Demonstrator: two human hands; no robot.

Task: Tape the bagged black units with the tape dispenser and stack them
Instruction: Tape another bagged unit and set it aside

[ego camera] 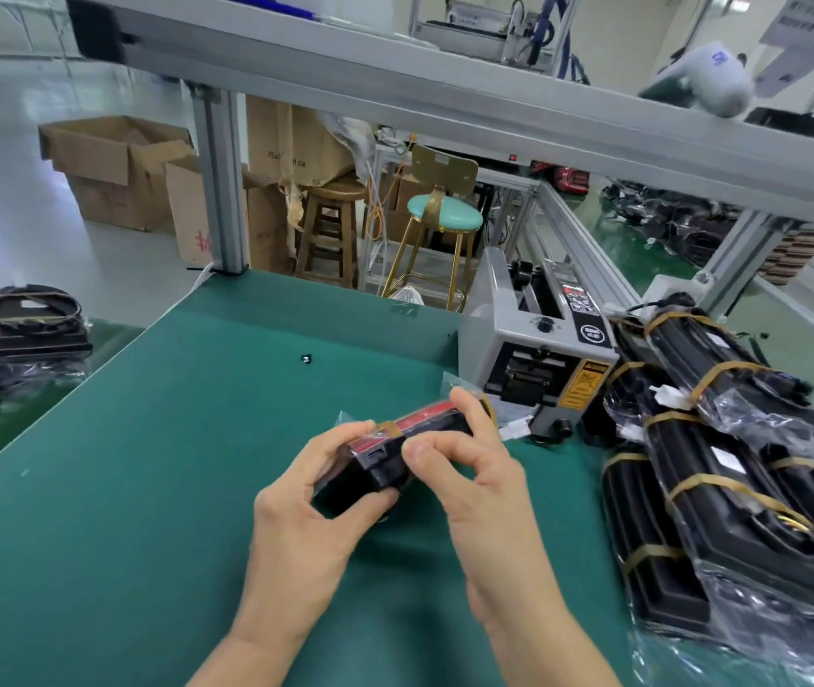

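Observation:
Both my hands hold one bagged black unit (pixel 379 471) with a red strip on top, just above the middle of the green mat (pixel 172 463). My left hand (pixel 311 518) grips its near end, thumb on top. My right hand (pixel 474 468) curls over its far side, thumb pressing a brown tape strip (pixel 391 428) wrapped across the unit. The grey tape dispenser (pixel 539 359) stands just beyond my right hand. A stack of taped bagged units (pixel 722 478) lies to the right.
More bagged black units (pixel 23 334) sit at the left edge of the bench. A small dark bit (pixel 307 359) lies on the mat. An aluminium frame post (pixel 219 190) rises at the far edge; stools and cardboard boxes stand behind.

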